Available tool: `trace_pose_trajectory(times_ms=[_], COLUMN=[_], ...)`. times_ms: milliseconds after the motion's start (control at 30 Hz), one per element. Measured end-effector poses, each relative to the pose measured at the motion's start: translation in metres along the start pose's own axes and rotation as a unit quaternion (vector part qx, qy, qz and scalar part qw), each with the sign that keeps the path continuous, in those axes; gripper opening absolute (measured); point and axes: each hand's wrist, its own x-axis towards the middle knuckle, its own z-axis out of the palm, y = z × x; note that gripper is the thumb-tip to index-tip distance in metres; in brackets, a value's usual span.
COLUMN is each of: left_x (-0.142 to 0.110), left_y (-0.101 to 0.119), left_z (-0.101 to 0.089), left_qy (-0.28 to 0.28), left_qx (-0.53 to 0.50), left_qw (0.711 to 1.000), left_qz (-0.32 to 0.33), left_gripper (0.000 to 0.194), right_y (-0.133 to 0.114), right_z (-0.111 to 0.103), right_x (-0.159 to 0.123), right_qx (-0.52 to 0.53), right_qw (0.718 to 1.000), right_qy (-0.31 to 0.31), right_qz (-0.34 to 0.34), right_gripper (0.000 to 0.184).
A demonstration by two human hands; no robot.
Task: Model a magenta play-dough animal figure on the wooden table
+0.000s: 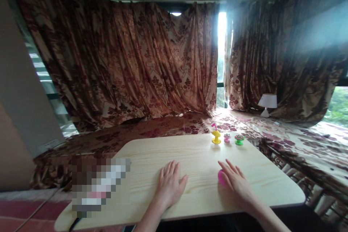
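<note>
My left hand (170, 185) lies flat on the pale wood-grain table (152, 148), palm down, with its fingers stretched out and nothing in it. Over to the right, my right hand (236, 181) is extended across a bright pink, rounded thing (221, 177). Its fingers are straight; part of the pink thing is covered by them, so its kind and how firmly it is touched cannot be made out. Beyond, near the table's far edge, stand a yellow toy-like piece (216, 137) with a pink curved top, a small pink piece (227, 137) and a green piece (239, 139) with a dotted cap.
At the table's left lies a pixelated white object (106, 183) with a dark cable. Behind the table, a ledge with floral cloth (185, 125) carries a white lamp (268, 103). Patterned curtains (152, 61) hang over the windows.
</note>
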Motion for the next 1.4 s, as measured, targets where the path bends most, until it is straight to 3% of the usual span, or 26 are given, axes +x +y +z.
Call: trace_pose_trajectory(times_ms=[133,200,300,400,500,600,667,767,833,900,1000,1100,1167,1267,1400], left_x=[-0.001,-0.001,-0.001,0.000,0.001,0.000,-0.001,-0.001,-0.001,0.000,0.001,0.001,0.001,0.001,-0.001], left_y=[0.002,0.003,0.004,0.004,0.002,0.001,0.000,0.001,0.002,0.003,0.003,0.002,0.001,0.000,-0.001], left_z=[-0.002,-0.004,-0.006,-0.005,-0.004,-0.003,-0.002,-0.001,-0.001,-0.001,-0.001,-0.001,-0.001,-0.001,-0.002], left_qy=[-0.003,-0.006,-0.010,-0.010,-0.007,-0.005,-0.004,-0.003,-0.003,-0.004,-0.003,-0.001,0.001,0.003,0.008], left_qx=[0.000,0.006,0.016,0.020,0.015,0.002,-0.006,-0.010,-0.007,-0.001,0.011,0.018,0.017,0.008,-0.012], left_qw=[1.000,1.000,1.000,1.000,1.000,1.000,1.000,1.000,1.000,1.000,1.000,1.000,1.000,1.000,1.000], left_qz=[-0.002,0.000,0.005,0.009,0.010,0.007,0.005,0.002,0.003,0.007,0.016,0.021,0.020,0.017,0.008], left_gripper=[0.067,0.067,0.069,0.068,0.067,0.067,0.067,0.068,0.068,0.068,0.069,0.069,0.069,0.068,0.067], right_y=[-0.046,-0.073,-0.091,-0.072,-0.035,-0.009,-0.005,-0.022,-0.045,-0.067,-0.083,-0.068,-0.046,-0.015,-0.005], right_z=[0.003,0.007,0.012,0.014,0.010,0.003,-0.001,0.001,0.006,0.013,0.019,0.020,0.017,0.008,-0.004], right_x=[-0.034,-0.022,0.026,0.074,0.085,0.050,0.013,-0.032,-0.039,-0.023,0.027,0.074,0.087,0.069,0.003], right_qx=[0.012,0.024,0.026,0.021,0.012,0.002,0.000,0.001,0.007,0.014,0.016,0.011,0.007,0.004,0.001], right_qw=[0.992,0.993,0.998,0.999,0.999,1.000,1.000,0.996,0.993,0.994,0.997,1.000,1.000,1.000,0.998], right_qy=[0.012,0.012,0.029,0.031,0.012,-0.005,-0.017,-0.006,0.008,0.011,0.025,0.017,0.002,-0.014,-0.023], right_qz=[-0.122,-0.116,-0.055,0.002,0.038,0.022,-0.012,-0.085,-0.121,-0.109,-0.065,-0.018,0.004,0.001,-0.055], right_gripper=[0.045,0.042,0.042,0.042,0.036,0.040,0.043,0.050,0.051,0.044,0.035,0.028,0.028,0.029,0.044])
